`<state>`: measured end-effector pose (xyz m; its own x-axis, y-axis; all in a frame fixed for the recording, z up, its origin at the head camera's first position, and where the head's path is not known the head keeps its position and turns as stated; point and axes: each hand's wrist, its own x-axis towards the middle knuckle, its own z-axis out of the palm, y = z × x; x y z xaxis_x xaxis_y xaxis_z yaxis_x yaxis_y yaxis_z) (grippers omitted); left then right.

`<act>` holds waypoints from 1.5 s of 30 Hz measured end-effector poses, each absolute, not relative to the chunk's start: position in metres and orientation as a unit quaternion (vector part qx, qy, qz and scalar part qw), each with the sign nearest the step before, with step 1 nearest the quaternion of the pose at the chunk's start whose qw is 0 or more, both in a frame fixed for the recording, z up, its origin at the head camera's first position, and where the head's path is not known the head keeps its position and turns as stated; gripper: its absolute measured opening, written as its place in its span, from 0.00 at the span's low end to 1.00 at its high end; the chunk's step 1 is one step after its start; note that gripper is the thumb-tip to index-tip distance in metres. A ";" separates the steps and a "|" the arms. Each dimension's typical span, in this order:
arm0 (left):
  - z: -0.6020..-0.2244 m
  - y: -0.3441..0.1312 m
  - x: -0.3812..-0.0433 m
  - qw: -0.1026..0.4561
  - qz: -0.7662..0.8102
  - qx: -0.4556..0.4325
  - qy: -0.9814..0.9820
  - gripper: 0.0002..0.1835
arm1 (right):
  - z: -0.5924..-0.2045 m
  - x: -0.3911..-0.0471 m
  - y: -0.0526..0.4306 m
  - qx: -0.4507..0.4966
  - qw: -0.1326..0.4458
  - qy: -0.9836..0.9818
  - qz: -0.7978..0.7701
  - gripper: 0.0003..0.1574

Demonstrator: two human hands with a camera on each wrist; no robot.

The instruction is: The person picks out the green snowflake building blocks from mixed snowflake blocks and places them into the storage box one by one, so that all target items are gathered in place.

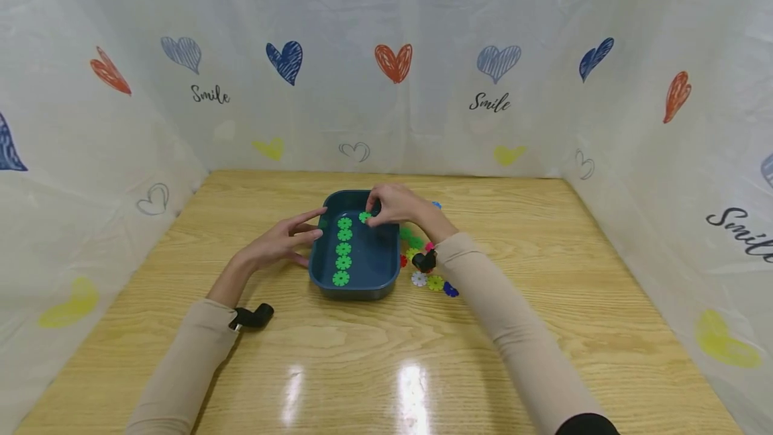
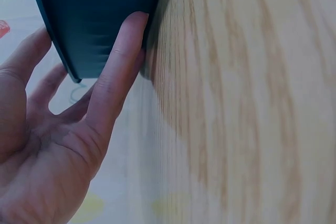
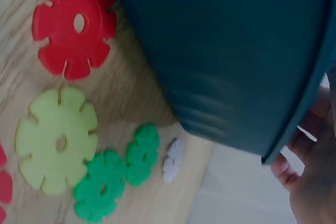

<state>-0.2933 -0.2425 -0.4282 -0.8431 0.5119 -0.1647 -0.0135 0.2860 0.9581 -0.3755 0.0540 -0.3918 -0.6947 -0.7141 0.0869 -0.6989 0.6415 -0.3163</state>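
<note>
A dark blue-green rectangular bin [image 1: 373,262] stands on the table. Down its left half runs a column of several green notched flower discs [image 1: 343,249]. My right hand [image 1: 395,204] reaches in over the far right rim and pinches another green flower disc [image 1: 365,217] near the bin's far end. My left hand [image 1: 279,242] rests against the bin's left side with fingers spread, fingertips at the rim. In the left wrist view, its long straight fingers [image 2: 113,69] lie along the outer wall [image 2: 97,19]. The bin wall hides the right fingertips in the right wrist view.
Loose flower discs lie right of the bin, partly under the right forearm: a white disc [image 1: 419,279], a yellow disc [image 1: 435,282] and a dark blue disc [image 1: 450,289] among them. A red disc [image 3: 55,32] lies close beside the bin. A heart-printed curtain [image 1: 338,106] surrounds the wooden table [image 1: 338,368].
</note>
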 end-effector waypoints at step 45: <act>-0.428 -0.244 -0.293 0.230 0.575 0.157 0.769 0.34 | -0.404 -0.379 0.022 -0.356 0.035 0.934 0.019 0.23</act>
